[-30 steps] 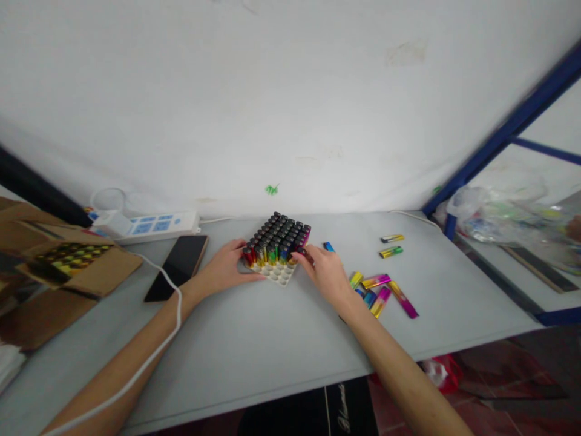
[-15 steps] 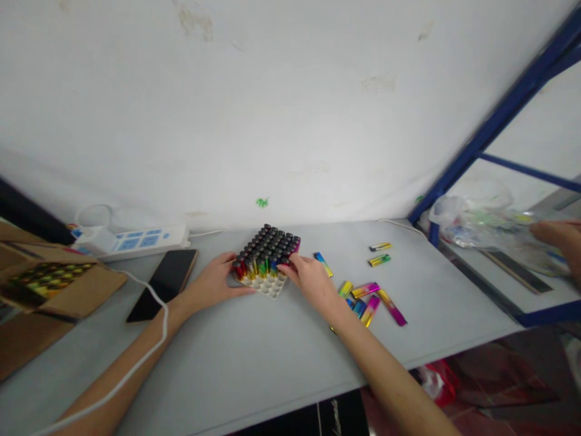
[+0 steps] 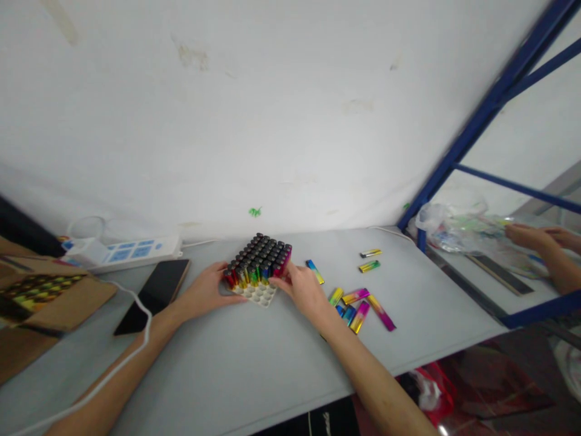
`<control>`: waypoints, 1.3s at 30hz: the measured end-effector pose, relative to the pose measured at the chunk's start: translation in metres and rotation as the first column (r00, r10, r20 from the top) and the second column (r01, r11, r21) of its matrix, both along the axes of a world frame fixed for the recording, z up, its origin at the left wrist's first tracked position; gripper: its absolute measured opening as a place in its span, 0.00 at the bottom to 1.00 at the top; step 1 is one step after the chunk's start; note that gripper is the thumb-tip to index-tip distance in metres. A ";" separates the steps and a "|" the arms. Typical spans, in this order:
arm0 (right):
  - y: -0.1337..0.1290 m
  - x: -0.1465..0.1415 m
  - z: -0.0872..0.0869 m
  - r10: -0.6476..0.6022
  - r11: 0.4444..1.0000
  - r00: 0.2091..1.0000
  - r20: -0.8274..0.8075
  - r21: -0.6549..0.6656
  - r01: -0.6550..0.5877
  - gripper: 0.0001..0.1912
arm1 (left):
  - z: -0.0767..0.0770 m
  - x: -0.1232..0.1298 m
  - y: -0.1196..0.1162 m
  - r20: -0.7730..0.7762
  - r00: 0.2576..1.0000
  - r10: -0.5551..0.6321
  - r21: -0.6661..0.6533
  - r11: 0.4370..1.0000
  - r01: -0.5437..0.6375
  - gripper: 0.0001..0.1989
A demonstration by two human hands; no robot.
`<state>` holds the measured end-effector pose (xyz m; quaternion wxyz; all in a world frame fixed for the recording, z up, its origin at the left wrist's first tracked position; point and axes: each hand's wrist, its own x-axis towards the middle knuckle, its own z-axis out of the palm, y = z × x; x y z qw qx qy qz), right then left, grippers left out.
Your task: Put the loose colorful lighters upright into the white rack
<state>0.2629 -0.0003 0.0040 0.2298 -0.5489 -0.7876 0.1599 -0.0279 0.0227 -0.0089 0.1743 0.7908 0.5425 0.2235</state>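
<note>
A pale tray with round holes (image 3: 262, 296) sits on the table, its front rows bare. Slim shiny tubes with black tops (image 3: 261, 254), lighter-like and coloured red, yellow, green, blue and magenta, stand packed upright in the other holes. My left hand (image 3: 206, 290) grips the tray's left side, thumb along the front edge and fingers behind the red tubes. At the right front corner, my right hand (image 3: 302, 290) is closed with thumb and fingers around a tube at the end of the front row. Several loose gradient-coloured tubes (image 3: 361, 317) lie right of that hand.
A phone (image 3: 157, 297), a white power strip (image 3: 136, 253) and an open cardboard box (image 3: 68, 306) are on the left. A white cable crosses my left forearm. Past the blue frame (image 3: 481, 127), another person's hands (image 3: 540, 239) are over plastic bags (image 3: 454, 227).
The view has shifted slightly, so the table things appear a little further left and lower. My hands stay at the tray. The other person's second hand has come into view.
</note>
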 end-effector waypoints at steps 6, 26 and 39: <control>-0.006 0.013 -0.005 -0.107 0.990 0.941 -0.320 -0.125 0.070 0.27 | -0.001 -0.003 0.000 -0.018 1.000 0.023 -0.012 1.000 -0.023 0.39; -0.016 -0.001 -0.012 -0.066 0.958 0.682 -0.728 -0.237 -0.160 0.44 | -0.009 -0.002 0.006 0.091 0.995 0.049 -0.007 0.999 -0.048 0.44; -0.038 -0.024 -0.011 -0.261 0.907 0.497 -0.828 -0.386 -0.168 0.45 | -0.001 0.000 0.004 0.101 0.993 0.057 -0.066 0.996 -0.051 0.44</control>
